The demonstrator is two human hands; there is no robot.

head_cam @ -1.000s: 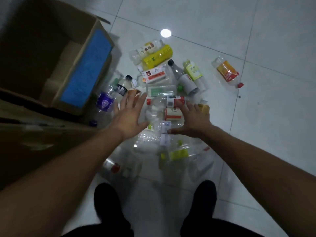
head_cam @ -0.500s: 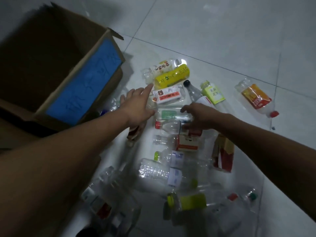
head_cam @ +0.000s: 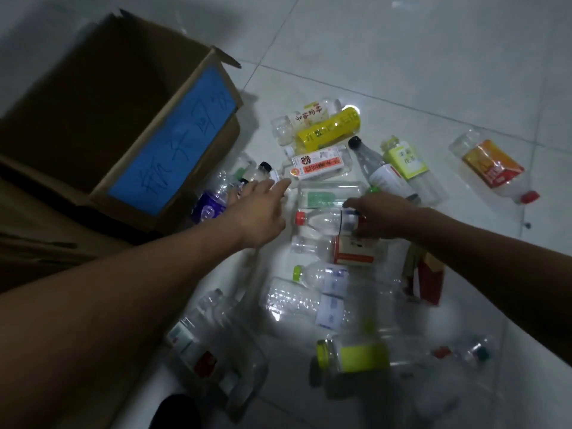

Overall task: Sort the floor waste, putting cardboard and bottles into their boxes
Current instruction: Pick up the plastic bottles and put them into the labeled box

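Many bottles scattered on the floor, open box with blue label placed at left, left hand held open above the pile, red-capped bottle gripped by right hand, between both hands.

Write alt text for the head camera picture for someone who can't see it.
Two bare arms reach over empty plastic bottles scattered on a tiled floor; the right hand grips a red-capped clear bottle, the left hand is open. An open cardboard box with a blue label sits left.
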